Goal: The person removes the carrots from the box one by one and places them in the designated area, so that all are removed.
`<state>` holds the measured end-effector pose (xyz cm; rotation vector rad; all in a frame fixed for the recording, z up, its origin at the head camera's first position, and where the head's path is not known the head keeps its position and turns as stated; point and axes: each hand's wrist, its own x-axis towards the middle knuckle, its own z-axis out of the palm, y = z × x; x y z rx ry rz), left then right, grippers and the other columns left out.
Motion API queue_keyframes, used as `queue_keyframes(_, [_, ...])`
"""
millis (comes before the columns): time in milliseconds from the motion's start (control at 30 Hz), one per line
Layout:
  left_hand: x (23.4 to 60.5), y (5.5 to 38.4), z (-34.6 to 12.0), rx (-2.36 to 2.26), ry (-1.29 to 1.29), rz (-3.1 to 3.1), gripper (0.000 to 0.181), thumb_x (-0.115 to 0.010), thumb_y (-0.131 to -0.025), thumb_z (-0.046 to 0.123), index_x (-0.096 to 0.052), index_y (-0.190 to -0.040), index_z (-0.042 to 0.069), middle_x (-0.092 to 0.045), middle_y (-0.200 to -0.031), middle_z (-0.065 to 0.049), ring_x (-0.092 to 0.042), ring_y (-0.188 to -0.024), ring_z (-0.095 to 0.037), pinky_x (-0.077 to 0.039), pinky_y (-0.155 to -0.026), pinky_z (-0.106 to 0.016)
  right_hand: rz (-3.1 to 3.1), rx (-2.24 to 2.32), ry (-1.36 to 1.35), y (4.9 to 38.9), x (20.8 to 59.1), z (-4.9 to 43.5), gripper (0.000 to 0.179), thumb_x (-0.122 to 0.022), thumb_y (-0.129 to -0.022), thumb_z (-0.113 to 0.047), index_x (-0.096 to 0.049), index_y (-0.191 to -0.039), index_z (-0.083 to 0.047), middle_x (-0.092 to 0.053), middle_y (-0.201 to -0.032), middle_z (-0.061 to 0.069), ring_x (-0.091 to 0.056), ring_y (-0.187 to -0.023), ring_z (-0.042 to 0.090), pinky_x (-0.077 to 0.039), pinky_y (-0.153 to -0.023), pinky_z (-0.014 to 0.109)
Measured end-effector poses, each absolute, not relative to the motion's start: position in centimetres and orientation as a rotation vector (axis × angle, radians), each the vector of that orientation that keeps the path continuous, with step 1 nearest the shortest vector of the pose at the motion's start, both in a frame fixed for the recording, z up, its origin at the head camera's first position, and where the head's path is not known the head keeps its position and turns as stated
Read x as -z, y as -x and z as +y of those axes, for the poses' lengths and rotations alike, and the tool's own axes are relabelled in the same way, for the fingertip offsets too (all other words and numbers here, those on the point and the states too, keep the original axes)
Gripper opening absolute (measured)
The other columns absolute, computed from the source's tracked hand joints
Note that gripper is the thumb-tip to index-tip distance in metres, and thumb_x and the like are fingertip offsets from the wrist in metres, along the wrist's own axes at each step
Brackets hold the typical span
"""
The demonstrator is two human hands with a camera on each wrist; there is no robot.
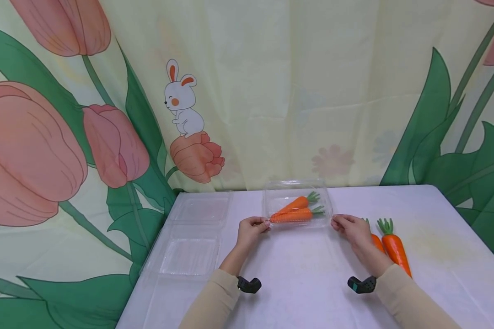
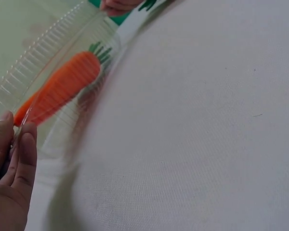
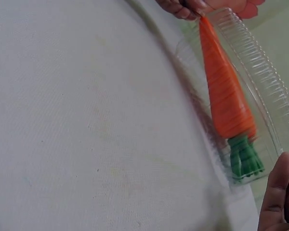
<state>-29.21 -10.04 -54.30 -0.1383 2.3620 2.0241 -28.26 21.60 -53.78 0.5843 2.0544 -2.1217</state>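
Where my beige sleeves [image 1: 214, 299] end, a black wrist camera [image 1: 249, 285] sits at each of my wrists, above a white tablecloth [image 1: 304, 283]. Just past my right wrist, toward 2 o'clock, lie two loose carrots: the outer carrot [image 1: 396, 249] has its green top toward 12, and the inner carrot [image 1: 378, 243] is partly hidden by my wrist. Toward 10 o'clock a clear plastic tray [image 1: 189, 253] rests on the cloth, a second clear shell [image 1: 201, 209] just beyond it; whether they join, I cannot tell. At 11 o'clock my left hand [image 1: 249, 233] has thumb and fingers nearly together, pinching the near left corner of a clear plastic clamshell [image 1: 277, 196]. At 1 o'clock my right hand [image 1: 356, 230] pinches its near right corner between thumb and fingertip. The clamshell stands at 12 o'clock with two carrots inside, the front carrot [image 1: 292, 216] pointing its green top toward 3, the rear carrot [image 1: 298, 202] slanting toward 2. Beyond the table's far edge hangs a pale curtain [image 1: 263, 91], printed with a white rabbit [image 1: 189, 121] at 11 o'clock, pink tulips [image 1: 33, 151] at 10 and green leaves [image 1: 424, 105] at 1.
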Motion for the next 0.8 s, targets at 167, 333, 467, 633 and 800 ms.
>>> queue_keyframes(167, [54.2, 29.3, -10.0, -2.021, 0.127, 2.331, 0.018, -0.079, -0.090, 0.005, -0.074, -0.101, -0.008, -0.073, -0.086, -0.012, -0.074, -0.074, -0.016, -0.065, -0.079, -0.036, 2.246, 2.033, -0.516, 27.9, 53.6, 20.9, 0.049, -0.052, -0.109, -0.029, -0.060, -0.131, 0.014, -0.070, -0.078, -0.010, -0.067, -0.071, 0.000, -0.060, -0.073, 0.016])
queue_keyframes(333, [54.0, 29.4, -9.9, -1.987, 0.099, 2.301, 0.020, -0.078, -0.092, 0.010, -0.073, -0.103, -0.005, -0.072, -0.087, -0.009, -0.072, -0.076, -0.013, -0.065, -0.082, -0.036, 2.257, 2.091, -0.525, 27.6, 53.5, 20.6, 0.051, -0.052, -0.108, -0.032, -0.063, -0.123, 0.015, -0.067, -0.075, -0.010, -0.067, -0.068, -0.002, -0.059, -0.071, 0.014])
queue_keyframes(467, [53.5, 29.3, -10.0, -1.993, 0.073, 2.281, 0.023, -0.076, -0.094, 0.011, -0.070, -0.107, -0.007, -0.071, -0.089, -0.010, -0.071, -0.078, -0.014, -0.064, -0.086, -0.042, 2.278, 2.119, -0.519, 27.4, 53.6, 20.8, 0.039, -0.059, -0.106, -0.026, -0.061, -0.119, 0.010, -0.066, -0.082, -0.005, -0.068, -0.066, -0.002, -0.060, -0.069, 0.015])
queue_keyframes(633, [53.7, 29.5, -10.8, -2.015, 0.055, 2.234, 0.026, -0.075, -0.094, 0.010, -0.069, -0.110, -0.009, -0.071, -0.089, -0.009, -0.071, -0.078, -0.013, -0.064, -0.083, -0.036, 2.587, 1.932, -0.441, 27.8, 53.4, 21.1, 0.031, -0.067, -0.101, -0.021, -0.062, -0.119, 0.004, -0.068, -0.101, 0.015, -0.066, -0.073, 0.003, -0.056, -0.066, 0.012])
queue_keyframes(800, [54.1, 29.6, -11.1, -2.045, 0.039, 2.176, 0.024, -0.072, -0.096, 0.010, -0.068, -0.110, -0.009, -0.071, -0.089, -0.006, -0.071, -0.078, -0.011, -0.064, -0.081, -0.031, 2.768, 1.732, -0.285, 28.2, 53.0, 21.4, 0.040, -0.062, -0.100, -0.016, -0.061, -0.137, -0.004, -0.066, -0.125, 0.024, -0.062, -0.104, 0.028, -0.047, -0.069, 0.010])
